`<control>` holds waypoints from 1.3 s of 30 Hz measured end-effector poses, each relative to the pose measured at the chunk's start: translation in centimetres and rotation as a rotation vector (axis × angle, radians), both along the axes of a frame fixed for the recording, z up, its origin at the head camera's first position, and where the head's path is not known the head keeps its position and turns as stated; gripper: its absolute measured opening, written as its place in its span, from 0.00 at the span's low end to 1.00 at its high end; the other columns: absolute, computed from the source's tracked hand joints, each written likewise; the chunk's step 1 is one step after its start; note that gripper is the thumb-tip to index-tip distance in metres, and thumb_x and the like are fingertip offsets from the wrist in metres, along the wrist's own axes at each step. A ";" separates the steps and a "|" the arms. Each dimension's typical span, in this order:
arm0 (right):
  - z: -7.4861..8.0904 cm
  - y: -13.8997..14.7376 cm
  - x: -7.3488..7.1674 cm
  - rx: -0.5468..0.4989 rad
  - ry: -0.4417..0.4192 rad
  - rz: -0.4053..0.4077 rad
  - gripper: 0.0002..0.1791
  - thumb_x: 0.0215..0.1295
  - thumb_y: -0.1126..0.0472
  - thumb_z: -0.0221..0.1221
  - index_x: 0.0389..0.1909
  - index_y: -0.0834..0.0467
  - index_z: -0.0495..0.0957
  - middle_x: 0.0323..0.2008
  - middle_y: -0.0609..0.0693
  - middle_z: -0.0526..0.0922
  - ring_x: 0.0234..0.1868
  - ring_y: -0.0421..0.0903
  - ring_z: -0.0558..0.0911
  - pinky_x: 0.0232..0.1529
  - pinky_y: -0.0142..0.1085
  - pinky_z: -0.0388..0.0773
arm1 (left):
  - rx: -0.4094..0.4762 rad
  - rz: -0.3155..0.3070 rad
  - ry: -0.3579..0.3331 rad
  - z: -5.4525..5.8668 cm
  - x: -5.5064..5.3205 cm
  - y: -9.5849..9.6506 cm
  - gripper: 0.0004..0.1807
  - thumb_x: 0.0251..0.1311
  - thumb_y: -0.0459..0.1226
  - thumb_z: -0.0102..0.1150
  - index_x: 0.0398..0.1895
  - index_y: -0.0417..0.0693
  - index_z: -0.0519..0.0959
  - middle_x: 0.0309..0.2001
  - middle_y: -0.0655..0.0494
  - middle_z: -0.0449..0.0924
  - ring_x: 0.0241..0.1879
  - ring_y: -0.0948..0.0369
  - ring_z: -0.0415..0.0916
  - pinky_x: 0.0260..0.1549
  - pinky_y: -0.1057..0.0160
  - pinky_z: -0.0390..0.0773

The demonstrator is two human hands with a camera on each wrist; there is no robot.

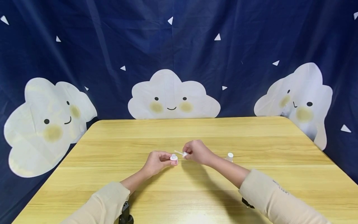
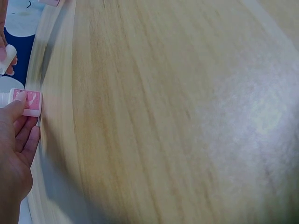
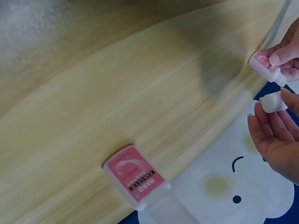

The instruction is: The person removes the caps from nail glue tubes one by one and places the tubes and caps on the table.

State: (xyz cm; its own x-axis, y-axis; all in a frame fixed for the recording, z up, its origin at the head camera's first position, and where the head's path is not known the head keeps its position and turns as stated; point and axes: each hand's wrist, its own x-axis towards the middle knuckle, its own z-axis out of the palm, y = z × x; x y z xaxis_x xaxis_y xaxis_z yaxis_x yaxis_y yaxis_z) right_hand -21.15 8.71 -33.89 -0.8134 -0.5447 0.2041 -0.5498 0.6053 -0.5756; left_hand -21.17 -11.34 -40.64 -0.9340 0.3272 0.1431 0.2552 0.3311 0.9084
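Observation:
My left hand (image 1: 157,161) pinches a small white bottle (image 2: 32,103) with a pink label between thumb and fingers. The bottle stands upright with its narrow neck uncovered. Just right of it, my right hand (image 1: 197,151) holds a white cap (image 3: 273,102) by its end. From the cap a thin white applicator stick (image 1: 178,152) points left toward the bottle's neck, above the table. A second bottle (image 3: 135,176) with a pink label and a tall white cap stands upright to the right, partly behind my right forearm in the head view.
The light wooden table (image 1: 179,193) stretches out on all sides of the hands. Behind its far edge hangs a dark blue curtain (image 1: 179,40) printed with white clouds and triangles.

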 end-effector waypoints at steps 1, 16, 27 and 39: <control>-0.1 0.0 0.0 -0.012 -0.011 -0.008 0.02 0.50 0.72 0.65 0.25 0.66 0.80 0.23 0.54 0.85 0.24 0.37 0.80 0.26 0.21 0.74 | -0.002 0.002 0.001 0.0 0.0 0.0 0.13 0.47 0.31 0.68 0.36 0.30 0.82 0.34 0.39 0.84 0.35 0.53 0.84 0.33 0.70 0.82; -2.0 0.3 0.3 -0.112 -0.084 -0.067 0.04 0.49 0.73 0.65 0.25 0.67 0.78 0.23 0.56 0.84 0.25 0.39 0.80 0.27 0.23 0.77 | -0.007 -0.006 0.007 0.0 0.0 0.1 0.14 0.47 0.31 0.68 0.36 0.30 0.81 0.35 0.38 0.84 0.35 0.52 0.84 0.33 0.70 0.82; -2.9 0.5 0.3 -0.150 -0.119 -0.099 0.06 0.52 0.73 0.63 0.32 0.69 0.80 0.27 0.57 0.85 0.28 0.40 0.81 0.29 0.23 0.77 | 0.004 -0.013 0.020 -0.1 0.1 0.0 0.14 0.48 0.30 0.67 0.38 0.29 0.81 0.36 0.37 0.84 0.35 0.51 0.84 0.34 0.70 0.82; -3.6 0.8 0.2 -0.199 -0.167 -0.142 0.06 0.53 0.74 0.62 0.33 0.69 0.79 0.28 0.58 0.85 0.28 0.41 0.80 0.30 0.25 0.78 | -0.005 -0.023 0.038 -0.2 0.0 0.0 0.13 0.48 0.31 0.67 0.37 0.30 0.81 0.35 0.38 0.84 0.33 0.57 0.84 0.33 0.71 0.82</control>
